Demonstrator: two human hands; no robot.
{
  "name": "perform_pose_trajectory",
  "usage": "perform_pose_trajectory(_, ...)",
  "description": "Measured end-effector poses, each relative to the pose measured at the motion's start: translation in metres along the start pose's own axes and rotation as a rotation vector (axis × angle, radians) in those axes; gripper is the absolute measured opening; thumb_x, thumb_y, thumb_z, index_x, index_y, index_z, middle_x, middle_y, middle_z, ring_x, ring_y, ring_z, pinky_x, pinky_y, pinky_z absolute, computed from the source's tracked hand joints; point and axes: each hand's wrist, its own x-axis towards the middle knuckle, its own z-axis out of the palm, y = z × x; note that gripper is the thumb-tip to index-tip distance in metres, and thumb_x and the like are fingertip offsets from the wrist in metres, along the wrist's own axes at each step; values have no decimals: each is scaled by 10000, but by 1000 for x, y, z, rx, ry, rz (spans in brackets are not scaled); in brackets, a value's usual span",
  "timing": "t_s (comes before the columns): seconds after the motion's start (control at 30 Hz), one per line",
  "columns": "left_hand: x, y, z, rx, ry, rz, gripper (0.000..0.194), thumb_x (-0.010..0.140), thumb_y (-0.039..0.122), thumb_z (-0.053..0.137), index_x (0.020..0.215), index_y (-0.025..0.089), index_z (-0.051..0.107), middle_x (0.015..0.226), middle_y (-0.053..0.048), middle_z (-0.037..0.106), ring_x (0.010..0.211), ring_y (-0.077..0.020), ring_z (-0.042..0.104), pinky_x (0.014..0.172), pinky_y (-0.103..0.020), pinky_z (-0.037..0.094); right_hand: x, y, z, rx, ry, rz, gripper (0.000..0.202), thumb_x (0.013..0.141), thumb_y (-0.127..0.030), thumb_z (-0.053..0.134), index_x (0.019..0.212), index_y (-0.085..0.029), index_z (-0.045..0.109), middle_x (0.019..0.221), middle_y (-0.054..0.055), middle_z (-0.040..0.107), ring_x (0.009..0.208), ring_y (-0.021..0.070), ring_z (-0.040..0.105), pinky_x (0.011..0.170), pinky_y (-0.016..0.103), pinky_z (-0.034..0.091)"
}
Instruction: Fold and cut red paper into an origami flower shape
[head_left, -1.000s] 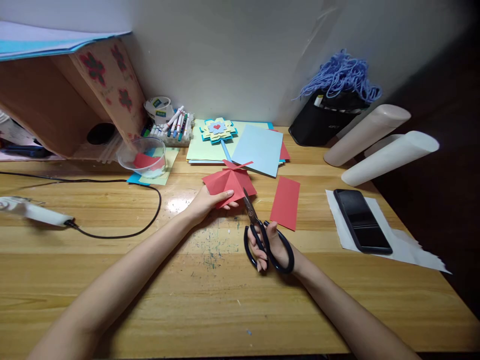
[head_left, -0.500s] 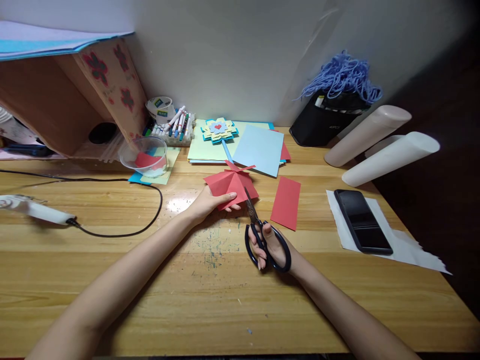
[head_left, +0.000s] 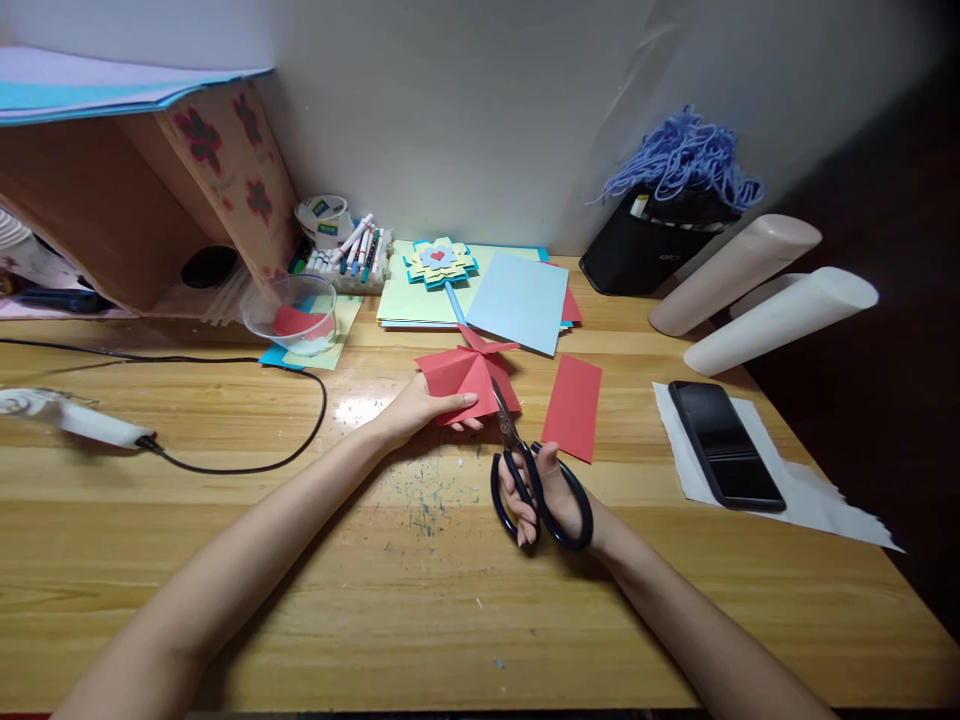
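A creased piece of red paper [head_left: 459, 372], partly cut, is pinched in my left hand [head_left: 424, 405], thumb on top and fingers beneath. My right hand [head_left: 536, 495] grips black-handled scissors [head_left: 511, 435] by their loops. The blades lie at the right part of the red paper, pointing away from me. To the right of them a red paper rectangle [head_left: 573, 408] lies flat on the wooden table [head_left: 360, 610]. Behind the held paper is a layered paper flower [head_left: 439, 260] with a blue stem, resting on sheets of coloured paper [head_left: 405, 307].
Left of the paper stack are a clear plastic bowl [head_left: 289, 315] and a box of markers [head_left: 352, 258]. A glue gun [head_left: 82, 420] with a black cord lies at the left. On the right are a phone [head_left: 725, 445], white rolls [head_left: 780, 318] and a black holder [head_left: 652, 240].
The red paper and both hands have shifted slightly right and toward me. The scissor handles have spread a little wider, and the blades sit at the paper's cut.
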Motion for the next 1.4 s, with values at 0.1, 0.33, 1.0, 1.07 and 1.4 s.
perform_pose_trajectory(0.1, 1, 0, 0, 18, -4, 5, 280, 723, 264, 708, 918, 98, 595, 774, -115, 677, 594, -135, 642, 553, -214, 507, 2, 0, 1, 0, 14, 9, 742, 527, -911, 328, 669, -189, 425, 377, -80, 433, 289, 91, 472, 336, 199, 410)
perform_pose_trajectory(0.33, 0, 1, 1, -8, 13, -2, 308, 694, 257, 729, 919, 95, 593, 792, -116, 675, 609, -143, 643, 584, -243, 516, 2, 2, 4, -23, 67, -21, 698, 572, -876, 381, 680, -187, 425, 375, -88, 426, 276, 80, 452, 304, 175, 376)
perform_pose_trajectory(1.0, -2, 1, 0, 23, -39, -13, 272, 706, 235, 723, 911, 102, 604, 848, -122, 666, 648, -156, 657, 592, -243, 526, 7, 2, 4, 60, 32, 9, 708, 520, -888, 413, 649, -192, 411, 341, -91, 414, 247, 84, 440, 288, 181, 381)
perform_pose_trajectory(1.07, -1, 1, 0, 34, -43, -8, 268, 714, 239, 716, 913, 100, 605, 840, -125, 669, 636, -152, 654, 597, -247, 527, 7, 2, 4, 81, 24, 1, 695, 524, -879, 432, 641, -195, 402, 334, -100, 397, 231, 74, 413, 275, 174, 372)
perform_pose_trajectory(1.4, -3, 2, 1, -32, -55, -41, 302, 697, 220, 725, 944, 104, 597, 856, -119, 662, 625, -146, 646, 619, -267, 541, 5, 5, -2, 30, 25, -36, 745, 528, -913, 309, 681, -193, 425, 379, -80, 433, 288, 93, 468, 332, 206, 414)
